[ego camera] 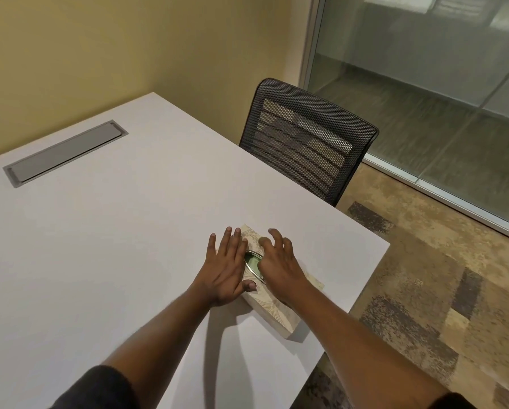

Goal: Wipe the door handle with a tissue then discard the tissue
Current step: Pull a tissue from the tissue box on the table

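A beige patterned tissue box (279, 315) lies near the right edge of the white table (129, 246). Its oval slot (251, 262) shows between my hands. My left hand (226, 267) lies flat on the box's left side, fingers spread, pressing it down. My right hand (276, 261) hovers over the slot with fingers curled and its thumb side at the opening. No tissue shows outside the box. No door handle is in view.
A black mesh office chair (303, 140) is pushed in at the table's far right side. A grey cable hatch (65, 153) is set into the table at the left. A glass partition (424, 98) stands beyond patterned carpet (424, 290) on the right.
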Demonstrator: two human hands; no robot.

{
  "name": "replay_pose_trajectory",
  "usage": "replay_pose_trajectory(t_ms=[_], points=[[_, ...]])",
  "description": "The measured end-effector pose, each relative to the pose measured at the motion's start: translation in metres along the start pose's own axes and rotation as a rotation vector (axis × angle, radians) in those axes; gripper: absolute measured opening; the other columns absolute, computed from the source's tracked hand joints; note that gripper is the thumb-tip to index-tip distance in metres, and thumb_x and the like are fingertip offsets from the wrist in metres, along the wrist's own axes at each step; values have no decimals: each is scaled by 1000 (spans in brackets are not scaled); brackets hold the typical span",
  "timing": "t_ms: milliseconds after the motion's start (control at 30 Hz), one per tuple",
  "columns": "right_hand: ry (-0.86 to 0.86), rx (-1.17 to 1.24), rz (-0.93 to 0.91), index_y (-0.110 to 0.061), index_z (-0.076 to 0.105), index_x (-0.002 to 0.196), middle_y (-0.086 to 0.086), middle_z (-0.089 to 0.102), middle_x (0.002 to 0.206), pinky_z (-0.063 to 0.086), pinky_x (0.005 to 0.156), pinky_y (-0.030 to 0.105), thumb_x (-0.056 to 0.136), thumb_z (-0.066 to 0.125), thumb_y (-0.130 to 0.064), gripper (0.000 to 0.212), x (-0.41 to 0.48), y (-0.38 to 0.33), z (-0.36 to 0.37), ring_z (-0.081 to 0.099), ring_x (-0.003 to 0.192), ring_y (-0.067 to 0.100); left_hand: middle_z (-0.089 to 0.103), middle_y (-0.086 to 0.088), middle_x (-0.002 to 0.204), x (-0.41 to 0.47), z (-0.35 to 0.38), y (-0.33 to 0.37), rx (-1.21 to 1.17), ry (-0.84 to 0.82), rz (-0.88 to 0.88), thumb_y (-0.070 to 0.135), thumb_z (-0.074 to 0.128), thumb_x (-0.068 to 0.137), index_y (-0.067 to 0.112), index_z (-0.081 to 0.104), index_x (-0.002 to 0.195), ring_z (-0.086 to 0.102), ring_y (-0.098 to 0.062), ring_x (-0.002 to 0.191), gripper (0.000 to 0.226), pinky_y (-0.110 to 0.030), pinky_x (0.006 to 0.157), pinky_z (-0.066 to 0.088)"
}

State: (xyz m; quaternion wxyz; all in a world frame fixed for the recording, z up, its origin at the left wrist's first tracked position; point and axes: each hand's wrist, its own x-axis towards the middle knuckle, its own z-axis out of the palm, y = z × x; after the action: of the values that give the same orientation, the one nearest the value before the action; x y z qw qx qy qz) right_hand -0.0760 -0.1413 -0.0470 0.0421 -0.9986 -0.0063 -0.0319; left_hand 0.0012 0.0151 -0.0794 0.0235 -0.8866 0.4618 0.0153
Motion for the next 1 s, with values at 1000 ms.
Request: replay_pose_trajectory(t_ms=[1000], points=[[229, 1009, 425, -12, 46, 79, 2, 49, 72, 35, 57, 26, 86, 38, 6, 21, -48, 21, -94, 39, 64, 11, 37, -25, 149, 4, -21, -4, -98, -111, 25, 71, 16, 92, 4, 42, 137, 27, -48, 139, 85, -74, 95, 32]])
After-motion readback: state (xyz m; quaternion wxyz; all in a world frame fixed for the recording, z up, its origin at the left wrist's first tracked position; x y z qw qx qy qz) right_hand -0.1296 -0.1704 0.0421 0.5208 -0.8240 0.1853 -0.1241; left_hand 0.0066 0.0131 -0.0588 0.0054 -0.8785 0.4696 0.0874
